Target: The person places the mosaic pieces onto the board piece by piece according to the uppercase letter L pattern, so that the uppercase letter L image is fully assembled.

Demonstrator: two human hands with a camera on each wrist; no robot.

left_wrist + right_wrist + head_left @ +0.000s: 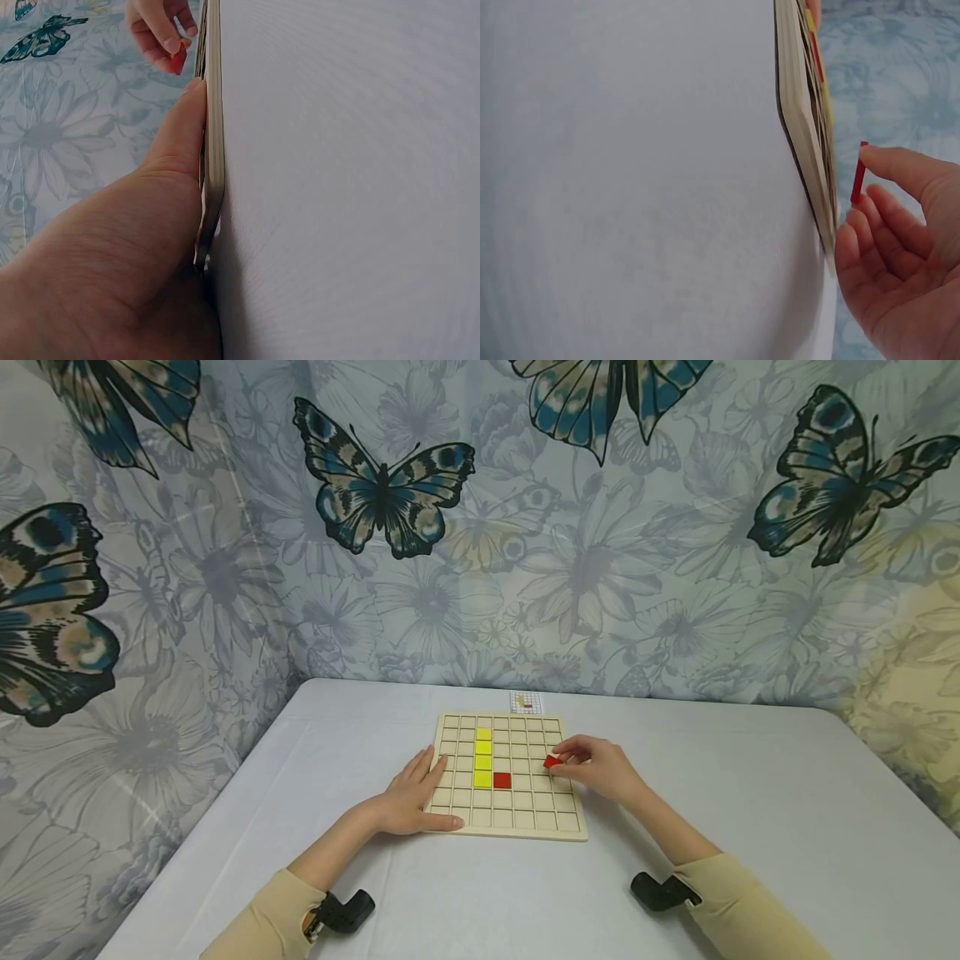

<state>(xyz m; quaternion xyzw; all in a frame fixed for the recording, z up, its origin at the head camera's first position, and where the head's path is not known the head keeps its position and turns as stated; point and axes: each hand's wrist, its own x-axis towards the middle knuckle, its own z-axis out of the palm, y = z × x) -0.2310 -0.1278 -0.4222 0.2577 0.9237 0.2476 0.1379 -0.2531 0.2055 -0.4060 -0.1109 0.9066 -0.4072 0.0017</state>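
Observation:
A pale wooden grid board (540, 821) lies flat on the table. Several yellow square tiles (483, 761) form a column in its cells, and one red tile (502, 781) sits just right of the lowest yellow one. My left hand (408, 797) rests on the board's left edge with fingers spread, the thumb along the near corner. Between thumb and fingertips, my right hand (600, 767) pinches a second red tile (859, 171), held tilted above the board's right side. In the right wrist view this tile is seen edge-on, apart from the board.
Behind the board's far edge lies a small printed card (526, 702) showing a grid with coloured squares. White cloth covers the table (712, 777). A butterfly-patterned curtain (480, 610) hangs behind it. Each sleeve carries a black wrist device (656, 892).

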